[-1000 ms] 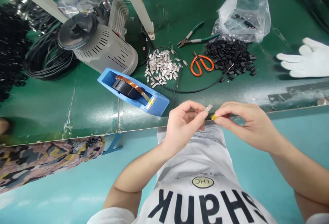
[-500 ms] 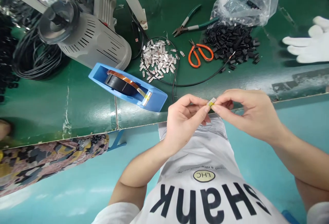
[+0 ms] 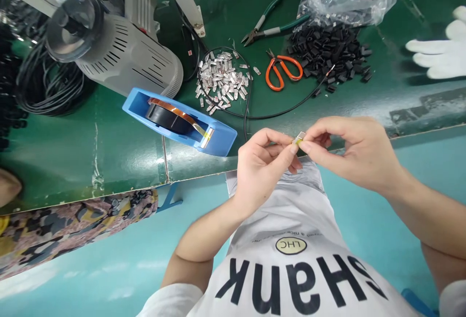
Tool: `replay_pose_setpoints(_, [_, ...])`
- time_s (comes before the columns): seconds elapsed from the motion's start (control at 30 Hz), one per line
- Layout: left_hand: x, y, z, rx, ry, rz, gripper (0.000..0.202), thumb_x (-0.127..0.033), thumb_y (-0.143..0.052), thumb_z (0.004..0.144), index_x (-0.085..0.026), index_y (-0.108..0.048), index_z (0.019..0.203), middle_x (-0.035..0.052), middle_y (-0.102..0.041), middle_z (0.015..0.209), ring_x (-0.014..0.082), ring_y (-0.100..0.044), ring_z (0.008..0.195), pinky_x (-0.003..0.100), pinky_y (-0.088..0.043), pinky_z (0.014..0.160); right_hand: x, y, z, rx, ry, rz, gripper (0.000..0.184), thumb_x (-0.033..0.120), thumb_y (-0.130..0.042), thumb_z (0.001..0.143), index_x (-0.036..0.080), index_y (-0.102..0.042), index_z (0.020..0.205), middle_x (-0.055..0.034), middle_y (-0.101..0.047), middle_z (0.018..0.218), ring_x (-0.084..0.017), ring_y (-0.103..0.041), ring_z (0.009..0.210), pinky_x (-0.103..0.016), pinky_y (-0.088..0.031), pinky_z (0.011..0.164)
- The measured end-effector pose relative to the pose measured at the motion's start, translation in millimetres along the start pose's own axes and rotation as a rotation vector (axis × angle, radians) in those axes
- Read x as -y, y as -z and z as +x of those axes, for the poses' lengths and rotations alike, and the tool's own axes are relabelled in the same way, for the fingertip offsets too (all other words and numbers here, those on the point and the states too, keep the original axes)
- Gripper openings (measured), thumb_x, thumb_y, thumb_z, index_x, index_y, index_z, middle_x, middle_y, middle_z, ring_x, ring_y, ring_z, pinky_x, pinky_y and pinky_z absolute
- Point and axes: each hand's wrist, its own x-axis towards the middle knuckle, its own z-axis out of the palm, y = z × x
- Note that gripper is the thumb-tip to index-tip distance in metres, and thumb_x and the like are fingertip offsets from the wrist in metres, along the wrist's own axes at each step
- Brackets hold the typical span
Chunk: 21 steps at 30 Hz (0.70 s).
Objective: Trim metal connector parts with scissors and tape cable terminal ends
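The left hand pinches a metal connector shell tightly, right of the blue tape dispenser; the right hand nips yellow tape against it. Apart a second ago, both now touch, so taping seems under way.

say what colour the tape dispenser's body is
Blue: the tape dispenser shows best in the head view, the only one here.
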Motion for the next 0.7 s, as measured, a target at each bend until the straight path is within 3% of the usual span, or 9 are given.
replay_pose_setpoints(0.2, [4, 1.6, 1, 0.024, -0.01, -0.029, 0.018, -0.029, -0.076, 0.089, -0.016, -0.062, 0.09, -0.0008, -0.07, 0.066, 0.012, -0.067, 0.058, 0.024, -0.057, 0.054, -3, 3, 4, 0.036, 0.001, 0.004, 0.017, 0.015, -0.066, 0.088, 0.028, -0.068, 0.076, 0.0038, -0.071, 0.075, -0.014, -0.061, 0.065, -0.03, -0.05, 0.062])
replay_pose_setpoints(0.7, [8, 2.1, 5, 0.018, -0.005, -0.062, 0.022, -0.031, -0.078, 0.087, -0.016, -0.062, 0.089, 0.0, -0.07, 0.064, 0.0119, -0.067, 0.056, 0.023, -0.057, 0.054, -6, 7, 14, 0.081, 0.0, 0.076, 0.015, 0.015, -0.07, 0.084, 0.026, -0.069, 0.073, 0.0024, -0.068, 0.068, -0.014, -0.058, 0.059, -0.03, -0.044, 0.053])
